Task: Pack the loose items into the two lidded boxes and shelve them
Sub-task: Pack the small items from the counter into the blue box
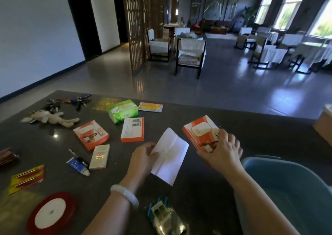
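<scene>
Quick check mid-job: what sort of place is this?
Probably a restaurant or hotel lounge: cloth-covered chairs set among tables, tall windows along the right wall, and a wooden lattice screen dividing the hall. You're working at a dark table.

Glossy grey floor [206, 91] runs through a dim hall. At 10 o'clock, a white wall [36, 37] with a dark doorway [119, 15]; at 12, a wooden lattice screen [138, 28] and dark-framed chairs [191, 53] with white cushions. At 2, bright windows [291, 8] light more chairs. Pictures [213, 8] hang on the far wall [184, 2] at 1.
</scene>
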